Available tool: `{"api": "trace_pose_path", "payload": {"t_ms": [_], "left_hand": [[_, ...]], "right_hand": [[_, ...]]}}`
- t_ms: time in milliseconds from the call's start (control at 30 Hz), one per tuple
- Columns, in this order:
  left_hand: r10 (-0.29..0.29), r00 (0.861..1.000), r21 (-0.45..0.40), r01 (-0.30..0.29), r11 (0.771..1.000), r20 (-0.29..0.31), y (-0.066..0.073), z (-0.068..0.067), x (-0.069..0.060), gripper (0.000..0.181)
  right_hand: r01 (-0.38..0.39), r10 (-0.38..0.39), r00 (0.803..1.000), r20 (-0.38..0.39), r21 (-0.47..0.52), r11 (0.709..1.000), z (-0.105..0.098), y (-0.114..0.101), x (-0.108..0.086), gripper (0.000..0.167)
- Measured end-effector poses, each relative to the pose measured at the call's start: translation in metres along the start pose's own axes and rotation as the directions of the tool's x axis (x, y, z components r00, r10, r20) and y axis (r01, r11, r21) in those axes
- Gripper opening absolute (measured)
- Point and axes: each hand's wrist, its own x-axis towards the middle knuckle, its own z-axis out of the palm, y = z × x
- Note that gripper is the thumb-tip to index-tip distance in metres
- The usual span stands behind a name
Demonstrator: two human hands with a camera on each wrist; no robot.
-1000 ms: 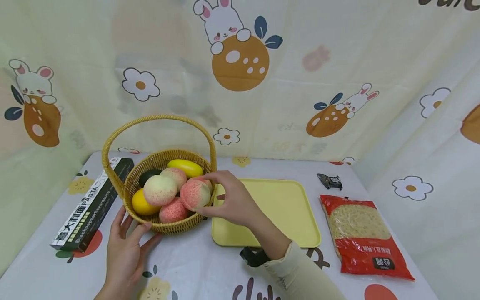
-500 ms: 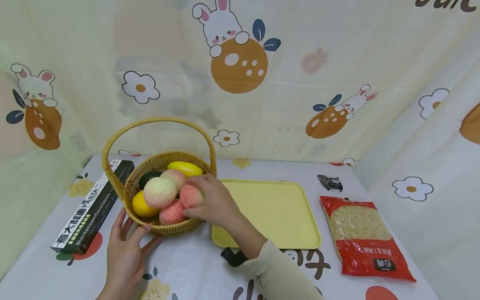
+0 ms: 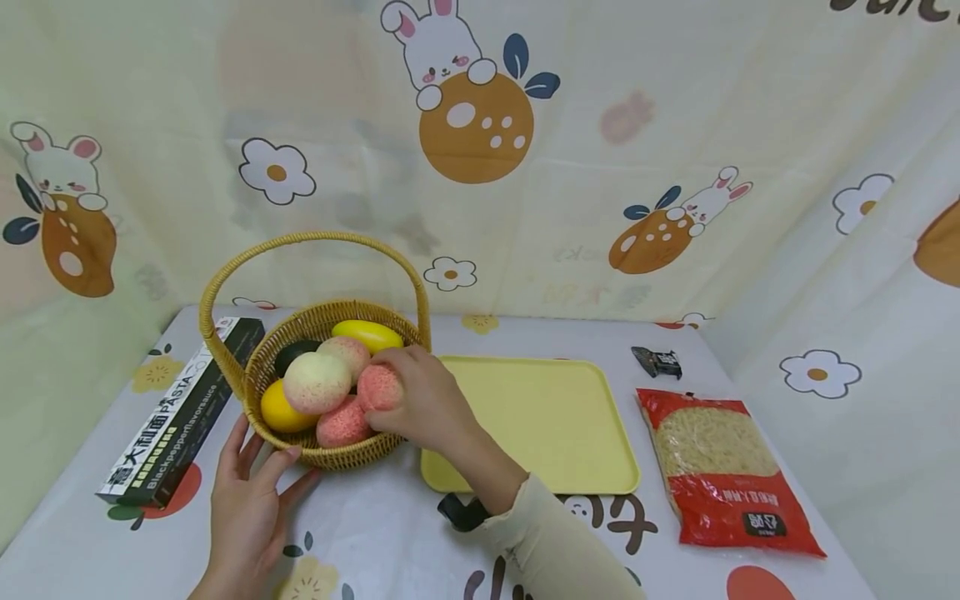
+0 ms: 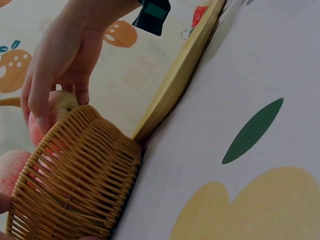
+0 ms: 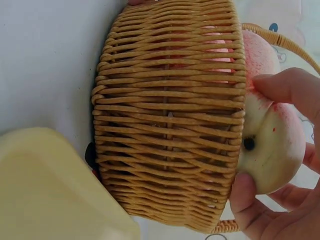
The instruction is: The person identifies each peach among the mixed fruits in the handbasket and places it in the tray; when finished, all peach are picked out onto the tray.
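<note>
A wicker basket [image 3: 348, 458] with a tall handle holds several pink-and-cream peaches, including one large pale peach [image 3: 317, 383], plus a yellow mango-like fruit [image 3: 367, 335], an orange-yellow round fruit [image 3: 283, 408] and a dark green fruit [image 3: 294, 354]. With thumb and fingers, my right hand [image 3: 423, 400] grips a peach [image 5: 275, 150] at the basket's right rim. Its stem dimple shows in the right wrist view. My left hand [image 3: 247, 508] rests its fingertips against the basket's front left side, fingers spread and relaxed.
Right of the basket lies a yellow tray [image 3: 540, 425]. A black pasta box [image 3: 183, 412] lies at the left. At the right are a red bag of pasta [image 3: 731, 467] and a small black packet [image 3: 657, 362]. A printed curtain [image 3: 337, 125] stands behind the table.
My right hand has moved left and turned, bringing the peach further over the basket beside the other peaches. My left hand has stayed at the basket.
</note>
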Motion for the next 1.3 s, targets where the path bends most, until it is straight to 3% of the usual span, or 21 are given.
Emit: {"api": "trace_pose_path", "payload": {"t_ms": [167, 267, 433, 533, 700, 800, 900, 1067, 1300], "left_hand": [[-0.001, 1.0, -0.005, 0.001, 1.0, -0.008, 0.0, 0.001, 0.001, 0.09], [-0.002, 1.0, -0.009, 0.002, 1.0, -0.008, 0.0, 0.001, 0.001, 0.091], [-0.008, 1.0, -0.005, 0.008, 1.0, -0.007, -0.001, 0.002, 0.0, 0.091], [-0.012, 1.0, -0.001, 0.012, 1.0, -0.008, 0.0, 0.002, -0.001, 0.091], [-0.013, 1.0, 0.002, 0.013, 1.0, -0.009, 0.001, 0.002, -0.002, 0.091], [-0.009, 1.0, -0.001, 0.009, 1.0, -0.006, 0.002, 0.002, -0.002, 0.091], [-0.006, 1.0, -0.007, 0.006, 1.0, -0.008, 0.002, 0.001, -0.002, 0.091], [-0.007, 1.0, -0.003, 0.007, 1.0, -0.012, 0.0, 0.002, -0.002, 0.091], [-0.006, 1.0, -0.003, 0.006, 1.0, -0.016, 0.0, 0.002, -0.001, 0.091]], "right_hand": [[-0.015, 0.016, 1.0, -0.004, 0.219, 0.976, -0.007, 0.012, 0.002, 0.056], [-0.039, 0.042, 0.999, 0.0, 0.357, 0.933, -0.013, 0.022, 0.002, 0.057], [-0.087, 0.097, 0.995, 0.007, 0.498, 0.863, -0.03, 0.041, -0.003, 0.059], [-0.109, 0.134, 0.991, 0.002, 0.589, 0.801, -0.042, 0.053, -0.006, 0.058], [-0.141, 0.198, 0.98, -0.003, 0.694, 0.706, -0.056, 0.073, -0.004, 0.056], [-0.169, 0.24, 0.971, 0.005, 0.723, 0.67, -0.059, 0.083, -0.002, 0.057], [-0.206, 0.278, 0.96, 0.014, 0.71, 0.673, -0.058, 0.092, 0.002, 0.058], [-0.258, 0.325, 0.946, 0.017, 0.648, 0.716, -0.054, 0.106, 0.009, 0.063], [-0.278, 0.33, 0.944, 0.024, 0.597, 0.752, -0.045, 0.117, 0.015, 0.062]]}}
